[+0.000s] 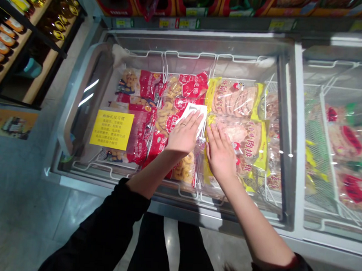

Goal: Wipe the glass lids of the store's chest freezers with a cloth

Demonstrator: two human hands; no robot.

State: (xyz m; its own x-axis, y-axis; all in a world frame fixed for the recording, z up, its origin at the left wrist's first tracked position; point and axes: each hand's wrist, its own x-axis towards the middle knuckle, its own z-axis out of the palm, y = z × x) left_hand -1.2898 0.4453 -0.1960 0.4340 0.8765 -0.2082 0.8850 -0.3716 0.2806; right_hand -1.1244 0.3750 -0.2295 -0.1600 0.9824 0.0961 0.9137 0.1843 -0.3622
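Observation:
My left hand [184,133] lies flat, fingers stretched out, on a white cloth [194,112] that it presses onto the glass lid [185,62] of a chest freezer. My right hand [220,153] rests flat on the same glass just to the right, fingers together and extended, holding nothing. Under the glass lie red bags of ring-shaped frozen snacks [170,106] below my left hand and yellow-edged packs of breaded cutlets [235,98] below my right hand.
A yellow notice [112,129] with printed text is stuck on the lid at the left. A second freezer section [340,133] with more packs adjoins on the right. Bottle shelves [18,27] stand at the far left. Shelf price tags [178,23] run above the freezer.

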